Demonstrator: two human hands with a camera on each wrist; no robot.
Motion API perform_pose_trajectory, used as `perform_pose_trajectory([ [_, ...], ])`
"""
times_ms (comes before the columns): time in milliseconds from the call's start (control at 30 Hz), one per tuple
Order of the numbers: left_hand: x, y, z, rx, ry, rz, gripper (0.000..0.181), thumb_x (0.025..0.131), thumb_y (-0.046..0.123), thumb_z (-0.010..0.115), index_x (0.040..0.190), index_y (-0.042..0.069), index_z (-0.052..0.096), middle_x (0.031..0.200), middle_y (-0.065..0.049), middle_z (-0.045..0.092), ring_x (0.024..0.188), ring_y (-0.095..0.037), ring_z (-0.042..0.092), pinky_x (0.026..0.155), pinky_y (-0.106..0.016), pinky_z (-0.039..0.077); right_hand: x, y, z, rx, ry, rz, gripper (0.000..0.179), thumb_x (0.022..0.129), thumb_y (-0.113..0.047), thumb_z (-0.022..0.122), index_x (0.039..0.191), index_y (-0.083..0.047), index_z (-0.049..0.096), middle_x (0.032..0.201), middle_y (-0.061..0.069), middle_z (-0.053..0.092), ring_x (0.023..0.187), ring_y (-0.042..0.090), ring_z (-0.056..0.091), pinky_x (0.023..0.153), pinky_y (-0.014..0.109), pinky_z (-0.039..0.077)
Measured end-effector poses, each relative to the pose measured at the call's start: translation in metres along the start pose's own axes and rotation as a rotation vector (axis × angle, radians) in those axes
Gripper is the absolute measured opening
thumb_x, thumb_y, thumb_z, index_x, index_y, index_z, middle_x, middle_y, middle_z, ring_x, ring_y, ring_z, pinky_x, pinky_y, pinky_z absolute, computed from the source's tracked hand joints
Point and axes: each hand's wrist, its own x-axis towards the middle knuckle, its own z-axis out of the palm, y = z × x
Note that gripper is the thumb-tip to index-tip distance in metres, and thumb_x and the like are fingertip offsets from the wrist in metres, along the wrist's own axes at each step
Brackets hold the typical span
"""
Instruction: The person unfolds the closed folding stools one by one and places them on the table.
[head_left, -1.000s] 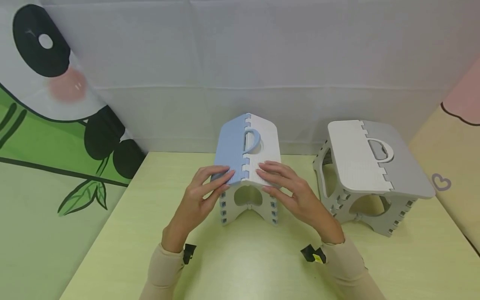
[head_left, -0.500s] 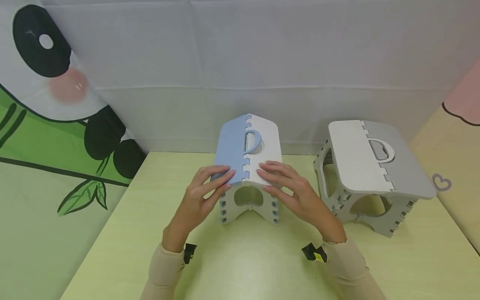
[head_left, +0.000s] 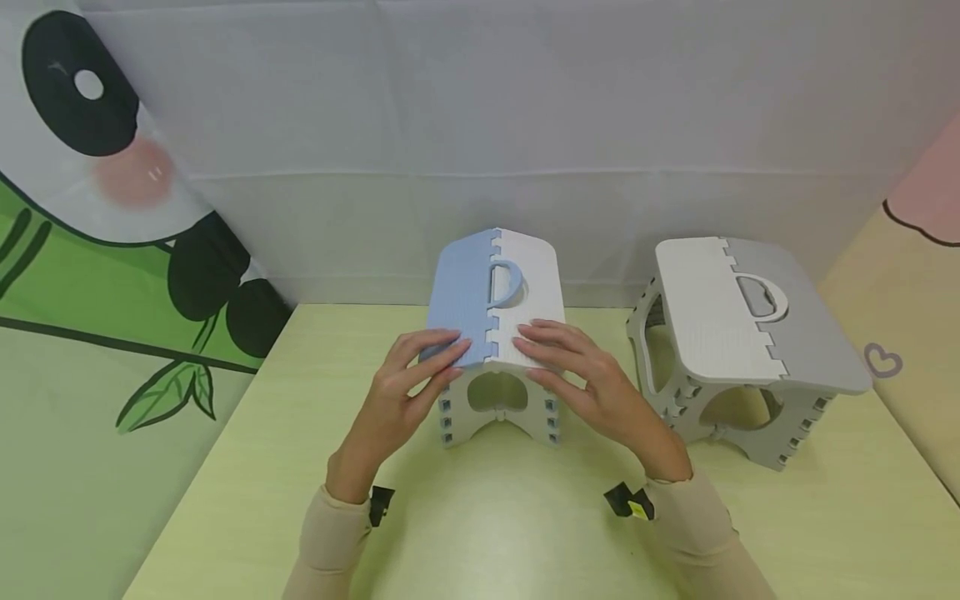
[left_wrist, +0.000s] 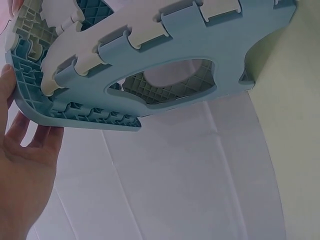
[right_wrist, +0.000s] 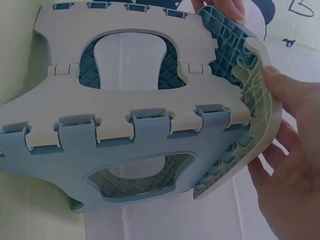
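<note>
A small folding step stool stands on the table, its seat half blue and half white, hinged along the middle. The seat peaks at that seam like a low roof, and the front legs are angled inward. My left hand rests its fingers on the near end of the blue half. On the white half, the fingers of my right hand lie over the near edge. A blue loop handle sits at the seam beyond both hands. The right wrist view shows the thumb against the seat's rim; the latticed underside also shows.
A larger folding stool, white and grey with a white handle, stands unfolded to the right. Behind the pale table hangs a white cloth, with cartoon-printed panels at both sides.
Both hands stay at the near end of the seat. The blue-and-white stool's legs look very slightly wider apart; the larger stool stays where it was.
</note>
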Motion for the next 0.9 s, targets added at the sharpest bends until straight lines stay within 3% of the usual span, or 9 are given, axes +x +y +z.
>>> perform_pose_trajectory([
  [433, -0.0019, -0.0015, 0.0028, 0.048, -0.020, 0.002, 0.055, 0.081, -0.010, 0.079, 0.133, 0.006, 0.069, 0.135, -0.016, 0.061, 0.129, -0.035, 0.050, 0.115, -0.033, 0.039, 0.0009, 0.0041, 0.0007, -0.050, 0.000, -0.063, 0.051, 0.090, 0.007, 0.073, 0.138, -0.006, 0.065, 0.142, 0.016, 0.059, 0.138, 0.035, 0.048, 0.120, 0.044, 0.033],
  [900, 0.0011, -0.0006, 0.0049, 0.057, 0.001, 0.036, 0.048, 0.085, -0.007, 0.077, 0.132, 0.004, 0.069, 0.134, -0.018, 0.061, 0.128, -0.038, 0.051, 0.115, -0.038, 0.040, 0.0007, 0.0047, 0.0009, -0.071, -0.005, -0.054, 0.046, 0.091, 0.005, 0.071, 0.136, -0.005, 0.066, 0.142, 0.016, 0.059, 0.139, 0.035, 0.047, 0.122, 0.050, 0.028],
])
